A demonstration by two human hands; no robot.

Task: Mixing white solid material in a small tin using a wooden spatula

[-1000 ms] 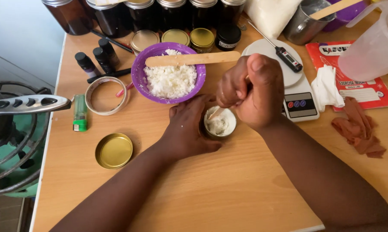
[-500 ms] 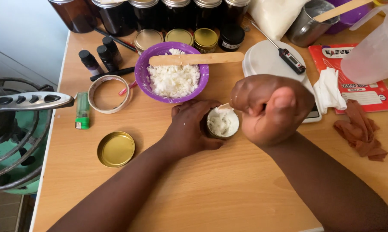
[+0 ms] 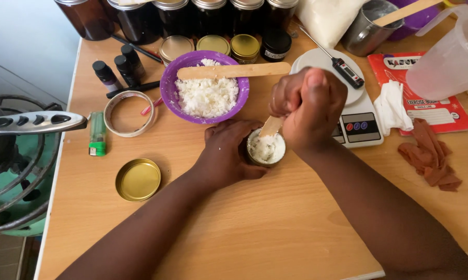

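Wooden tabletop [image 3: 275, 228]: left hand [image 3: 226, 150] grips half-hidden tin [image 3: 265, 148]; right hand [image 3: 309, 106] fists mostly-covered stick [image 3: 270, 126].

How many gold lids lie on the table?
4. One gold lid lies alone near the left hand; three sit in a row behind the purple bowl. More may be hidden.

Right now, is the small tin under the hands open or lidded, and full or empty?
Open and nearly full: the small tin shows white flakes to its rim, and a gold lid lies apart on the table.
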